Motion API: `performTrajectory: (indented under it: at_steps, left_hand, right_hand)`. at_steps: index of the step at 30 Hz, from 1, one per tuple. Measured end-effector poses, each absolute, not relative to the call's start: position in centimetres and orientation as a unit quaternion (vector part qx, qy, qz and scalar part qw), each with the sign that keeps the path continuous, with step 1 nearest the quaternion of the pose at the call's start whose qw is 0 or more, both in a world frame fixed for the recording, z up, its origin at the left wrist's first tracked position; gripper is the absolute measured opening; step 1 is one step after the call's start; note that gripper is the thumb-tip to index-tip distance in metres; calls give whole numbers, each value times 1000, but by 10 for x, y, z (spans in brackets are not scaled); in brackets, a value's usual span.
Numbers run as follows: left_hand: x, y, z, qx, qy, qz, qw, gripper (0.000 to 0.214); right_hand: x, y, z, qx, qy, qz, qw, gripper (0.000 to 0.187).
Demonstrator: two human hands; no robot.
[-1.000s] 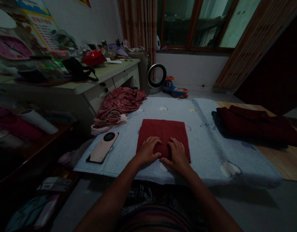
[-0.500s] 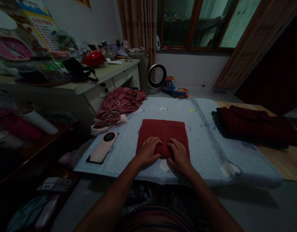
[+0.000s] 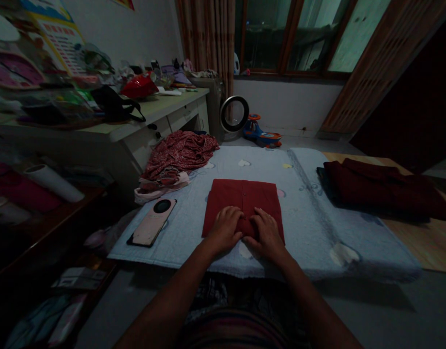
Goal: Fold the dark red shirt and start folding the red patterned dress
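Note:
A dark red buttoned garment, perhaps a shirt, lies folded into a neat rectangle on a light blue blanket. On its near left part rests my left hand, palm down, fingers stretched forward and a little bent. My right hand lies the same way on the near right part. Only a narrow strip of red cloth shows between the hands, and both thumbs point inward near the front edge. The cloth under my palms is hidden.
Left of the garment lies a phone. Behind it is a heap of patterned red cloth. Folded dark clothes are stacked at the right. A cluttered desk stands at the left, and a ride-on toy beyond the blanket.
My hands have come slightly closer together on the garment, the right thumb shifting inward along the near edge. The view has shifted a little; the garment stays folded in place.

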State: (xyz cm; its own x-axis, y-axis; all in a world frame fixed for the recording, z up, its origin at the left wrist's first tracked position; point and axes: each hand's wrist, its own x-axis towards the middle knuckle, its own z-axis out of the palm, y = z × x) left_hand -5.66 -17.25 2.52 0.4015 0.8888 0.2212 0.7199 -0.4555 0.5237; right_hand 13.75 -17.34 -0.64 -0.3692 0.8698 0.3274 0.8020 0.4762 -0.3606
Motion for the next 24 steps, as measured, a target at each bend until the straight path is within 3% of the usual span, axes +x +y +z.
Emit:
performTrajectory:
  at_steps: [6,11,15,20,24]
  left_hand:
    - [-64,-173,24,811,483,251,214,53]
    - [-67,-173,28,804,473,262,248,50]
    - [-64,-174,27,796,487,265,241,45]
    - [-66,-171,25,806,482,255,231,41]
    - [-60,-169,24,790,515,273,188,31]
  right_hand:
    - [138,-172,0,-508,-824,80,238,52]
    - [142,-168,8,-504,-818,118,253,30]
    - [134,-167,1,-527,-798,96,275,27]
    - [128,-163,2,-540,-793,81,269,29]
    - [128,-158,11,-495,-829,105,237,48]
